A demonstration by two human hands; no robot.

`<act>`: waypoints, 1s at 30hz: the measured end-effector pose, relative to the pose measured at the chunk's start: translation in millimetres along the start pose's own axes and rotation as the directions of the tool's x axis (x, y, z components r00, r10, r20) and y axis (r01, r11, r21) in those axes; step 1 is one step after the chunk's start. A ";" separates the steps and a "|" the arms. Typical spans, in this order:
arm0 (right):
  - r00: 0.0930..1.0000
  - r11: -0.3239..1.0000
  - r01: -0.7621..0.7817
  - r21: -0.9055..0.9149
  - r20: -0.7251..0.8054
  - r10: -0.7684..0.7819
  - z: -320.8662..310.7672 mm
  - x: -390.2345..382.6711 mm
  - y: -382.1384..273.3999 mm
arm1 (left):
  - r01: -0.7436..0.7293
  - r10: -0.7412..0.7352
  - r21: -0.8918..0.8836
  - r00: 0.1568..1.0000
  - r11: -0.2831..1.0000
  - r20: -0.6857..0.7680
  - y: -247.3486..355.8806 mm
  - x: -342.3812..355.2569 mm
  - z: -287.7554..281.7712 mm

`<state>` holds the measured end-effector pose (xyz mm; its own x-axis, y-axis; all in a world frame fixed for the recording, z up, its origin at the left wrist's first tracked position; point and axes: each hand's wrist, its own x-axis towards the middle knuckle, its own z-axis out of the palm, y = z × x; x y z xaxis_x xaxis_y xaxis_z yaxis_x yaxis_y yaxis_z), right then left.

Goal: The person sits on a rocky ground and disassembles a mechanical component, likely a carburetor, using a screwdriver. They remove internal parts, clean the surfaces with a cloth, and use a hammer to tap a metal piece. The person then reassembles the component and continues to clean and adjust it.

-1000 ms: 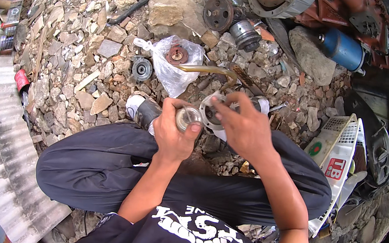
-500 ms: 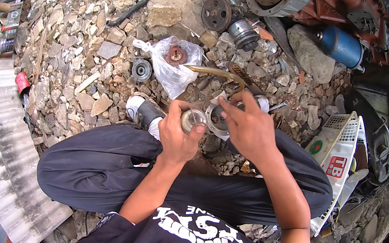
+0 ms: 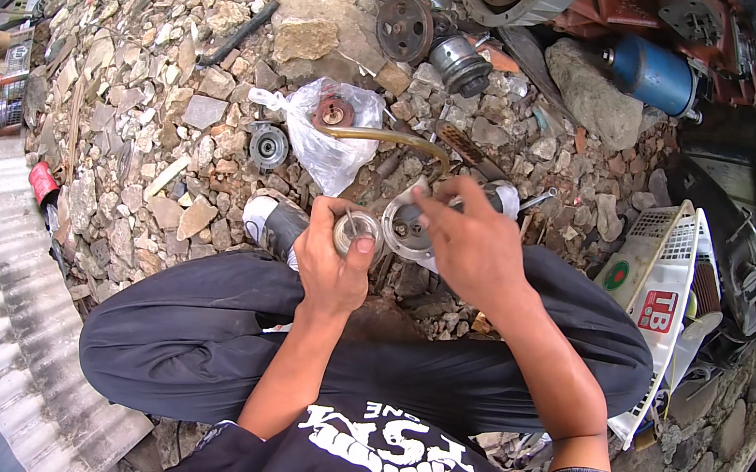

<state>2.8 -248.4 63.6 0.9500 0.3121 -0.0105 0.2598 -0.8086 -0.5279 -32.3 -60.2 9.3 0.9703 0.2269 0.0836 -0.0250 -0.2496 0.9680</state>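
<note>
My left hand point(image 3: 332, 263) is closed round a small clear jar point(image 3: 355, 235), its round opening tilted up and a thin pale stick or wire across it. Beside the jar, nearly touching it, is a round grey metal housing point(image 3: 395, 230) with holes in its face. Over the housing's right side, my right hand point(image 3: 475, 251) has its fingers bent together; a small pale bit shows at the blurred fingertips, too small to name. A yellow-brown hose point(image 3: 392, 139) curves just beyond the right hand, crossing a clear plastic bag point(image 3: 336, 154). A reddish-brown round part point(image 3: 333, 113) lies on the bag.
Left of the bag sits a grey round metal part point(image 3: 268, 147). Further off are a pulley point(image 3: 404, 29), a silver cylinder point(image 3: 462, 66) and a blue canister point(image 3: 654, 77). A white plastic crate point(image 3: 664, 318) stands at right; corrugated sheeting point(image 3: 0, 277) runs along the left. Loose stones cover the ground.
Both hands have shifted slightly left in the picture, with the jar and the metal housing. The right fingers have moved a little over the housing. The whole view has also shifted somewhat.
</note>
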 end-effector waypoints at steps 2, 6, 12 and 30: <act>0.988 0.988 0.127 0.093 0.075 -0.134 -0.2 -1.8 -4.9 | 0.003 -0.003 0.003 1.000 1.000 0.006 0.6 0.0 1.5; 0.995 0.997 0.073 0.030 0.067 -0.074 -2.6 -0.5 6.0 | -0.011 0.010 0.038 1.000 0.999 0.021 -0.3 -0.5 0.7; 0.989 0.993 0.113 0.028 0.088 -0.115 -0.8 -1.6 -1.2 | -0.008 0.008 0.010 1.000 1.000 0.018 -1.5 -0.2 1.7; 0.995 0.978 0.010 0.207 -0.103 0.012 -23.7 3.7 23.1 | -0.040 0.039 -0.027 0.999 0.999 -0.036 5.0 7.9 -8.7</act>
<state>16.4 -277.7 71.5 0.9658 0.2494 0.0713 0.2280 -0.6849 -0.6920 -26.9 -51.5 16.9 0.9594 0.2505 0.1296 -0.0701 -0.2333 0.9699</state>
